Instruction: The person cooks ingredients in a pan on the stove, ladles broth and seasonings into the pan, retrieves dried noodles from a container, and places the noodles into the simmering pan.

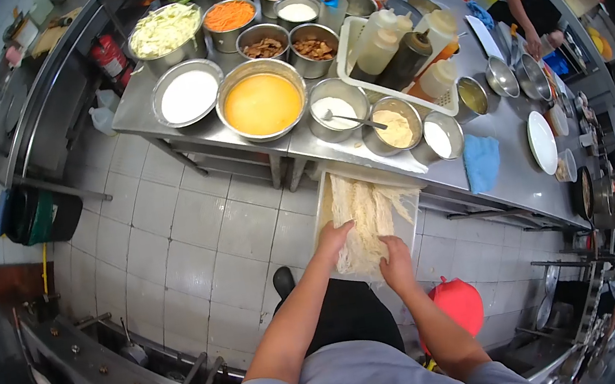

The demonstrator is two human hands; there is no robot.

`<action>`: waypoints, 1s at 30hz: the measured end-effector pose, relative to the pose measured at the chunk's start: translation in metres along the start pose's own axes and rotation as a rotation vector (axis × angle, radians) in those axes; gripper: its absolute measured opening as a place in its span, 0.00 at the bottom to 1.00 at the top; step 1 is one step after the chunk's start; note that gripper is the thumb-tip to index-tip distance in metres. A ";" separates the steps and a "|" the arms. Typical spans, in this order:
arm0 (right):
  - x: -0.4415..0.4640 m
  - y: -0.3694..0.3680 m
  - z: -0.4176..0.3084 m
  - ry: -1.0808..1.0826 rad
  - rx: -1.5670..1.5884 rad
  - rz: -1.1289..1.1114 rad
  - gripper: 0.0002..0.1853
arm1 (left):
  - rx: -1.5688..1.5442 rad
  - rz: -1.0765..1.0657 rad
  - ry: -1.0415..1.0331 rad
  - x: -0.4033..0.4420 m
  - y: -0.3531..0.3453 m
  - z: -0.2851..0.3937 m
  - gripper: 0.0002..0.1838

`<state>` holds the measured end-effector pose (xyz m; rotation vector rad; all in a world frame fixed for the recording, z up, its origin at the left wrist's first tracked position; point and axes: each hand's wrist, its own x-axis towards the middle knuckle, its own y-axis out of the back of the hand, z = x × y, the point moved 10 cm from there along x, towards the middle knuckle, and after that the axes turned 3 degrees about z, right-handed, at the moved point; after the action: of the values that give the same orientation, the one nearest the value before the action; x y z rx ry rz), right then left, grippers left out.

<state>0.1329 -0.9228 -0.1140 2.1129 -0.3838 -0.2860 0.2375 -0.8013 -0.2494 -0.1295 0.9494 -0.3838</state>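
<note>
A white rectangular tub (pixel 321 226) juts out below the counter's front edge, in front of my body. In it lies a long, rough mass of pale, crumb-covered food (pixel 361 212); its exact kind I cannot make out. My left hand (pixel 337 240) presses against the left side of this food, fingers partly hidden in it. On the opposite side, nearer to me, my right hand (pixel 396 262) has curled fingers at the food's edge. Both hands seem to grip it from the sides. Loose crumbs lie around it in the tub.
The steel counter (pixel 292 143) carries a bowl of orange liquid (pixel 263 105), a bowl of white powder (pixel 190 96), a tan powder bowl (pixel 395 125) and a basket of bottles (pixel 349 43). A blue cloth (pixel 483 162) hangs at its edge. A red round object (pixel 458 306) stands right; stoves (pixel 112 372) lie behind.
</note>
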 end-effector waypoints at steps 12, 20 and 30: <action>0.025 -0.029 -0.018 0.138 0.022 -0.297 0.22 | 0.070 0.034 -0.210 -0.012 -0.004 0.010 0.25; 0.033 0.003 0.035 -0.014 -0.076 -0.227 0.17 | -0.316 0.020 -0.051 -0.078 -0.039 -0.011 0.20; 0.036 -0.006 -0.012 0.099 0.030 -0.138 0.19 | -0.278 0.070 -0.119 -0.125 -0.005 -0.017 0.21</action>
<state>0.1709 -0.9243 -0.1144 2.1778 -0.1858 -0.2559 0.1577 -0.7582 -0.1622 -0.3671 0.8832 -0.1757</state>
